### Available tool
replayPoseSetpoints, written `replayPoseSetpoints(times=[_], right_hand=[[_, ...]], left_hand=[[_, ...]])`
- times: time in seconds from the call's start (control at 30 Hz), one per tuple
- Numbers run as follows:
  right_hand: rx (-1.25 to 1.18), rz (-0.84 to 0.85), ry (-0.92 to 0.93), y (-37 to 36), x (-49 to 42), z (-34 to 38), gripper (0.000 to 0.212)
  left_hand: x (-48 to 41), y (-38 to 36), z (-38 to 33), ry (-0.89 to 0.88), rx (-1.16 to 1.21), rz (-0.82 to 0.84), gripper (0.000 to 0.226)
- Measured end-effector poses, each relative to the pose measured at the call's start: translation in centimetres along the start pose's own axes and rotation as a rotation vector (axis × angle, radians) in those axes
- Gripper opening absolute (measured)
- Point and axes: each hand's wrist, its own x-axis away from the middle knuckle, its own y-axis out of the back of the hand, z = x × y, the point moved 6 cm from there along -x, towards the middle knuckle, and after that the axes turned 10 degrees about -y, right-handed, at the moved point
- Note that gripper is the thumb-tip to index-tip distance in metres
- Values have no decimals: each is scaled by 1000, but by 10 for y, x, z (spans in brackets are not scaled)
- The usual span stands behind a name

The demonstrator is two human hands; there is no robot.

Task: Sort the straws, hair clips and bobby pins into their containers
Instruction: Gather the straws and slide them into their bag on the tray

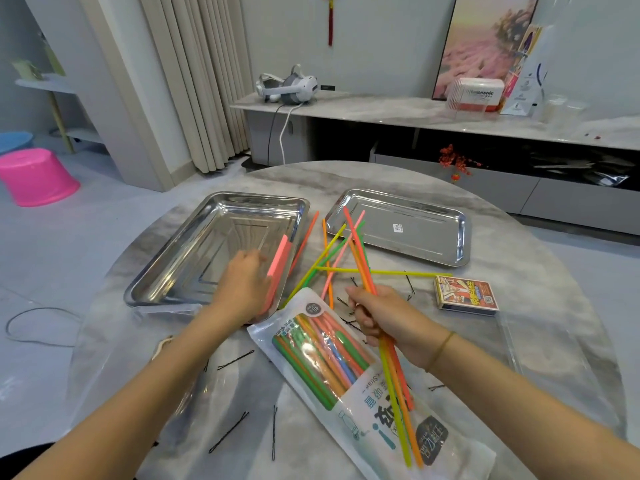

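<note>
Several straws (391,348) pinched in my right hand (384,320) grip may snag loose straws; left hand (242,285) grips pink straws (278,271) over the near tray (162,271).

two steel trays (221,244), one straw pack (332,358), one card box (465,294) (loose straws uncountable)
</note>
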Motion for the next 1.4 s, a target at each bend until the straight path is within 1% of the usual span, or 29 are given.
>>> replayPoseSetpoints(times=[0.1, 0.2, 0.33, 0.4, 0.5, 0.57, 0.63, 0.73, 0.8, 0.87, 0.97, 1.03, 1.1, 1.17, 1.2, 1.27, 1.33, 1.4], right_hand=[[-79, -16, -107, 8, -2, -5, 29], [-176, -22, -171, 12, -4, -6, 30], [-246, -25, -201, 15, -6, -2, 33], [-259, -6, -211, 13, -7, 0, 31], [-190, -15, -192, 13, -7, 1, 26], [-114, -45, -156, 15, -8, 3, 21], [-76, -72, -110, 17, -10, 5, 17], [-139, -65, -52, 18, -12, 7, 23], [-220, -44, -24, 16, -13, 8, 26], [-245, -41, -3, 14, -13, 9, 27], [-218, -49, 45, 11, -10, 11, 28], [-208, -48, 84, 11, -9, 13, 29], [-160, -33, 94, 9, -8, 14, 33], [-118, 33, 80, 2, -6, 14, 35], [-146, 96, 61, -3, -4, 13, 35], [-242, 264, -19, -17, 1, 10, 36], [-247, 404, -110, -30, 11, 6, 37], [-210, 415, -159, -35, 16, 2, 35]], left_hand=[[0, -12, 19, 129, 47, 43, 44], [1, -22, 26, 185, 50, 113, 45], [3, -31, 29, 241, 29, 181, 34], [3, -33, 30, 264, 11, 203, 33], [1, -31, 27, 268, -20, 174, 33], [-2, -22, 22, 273, 28, 78, 30], [-4, -4, 8, 192, 58, -88, 21], [0, 38, -26, -78, 107, -451, 11], [7, 63, -45, -223, 133, -642, 9], [10, 78, -55, -282, 232, -743, 10], [12, 86, -57, -238, 439, -805, 15], [11, 84, -56, -187, 589, -785, 17], [6, 77, -55, -130, 744, -688, 13], [1, 62, -58, -89, 871, -509, 5], [1, 52, -63, -86, 918, -396, 3], [4, 31, -74, -117, 947, -205, 6], [11, 12, -83, -165, 934, -102, 2], [16, -3, -87, -171, 920, -51, 10]])
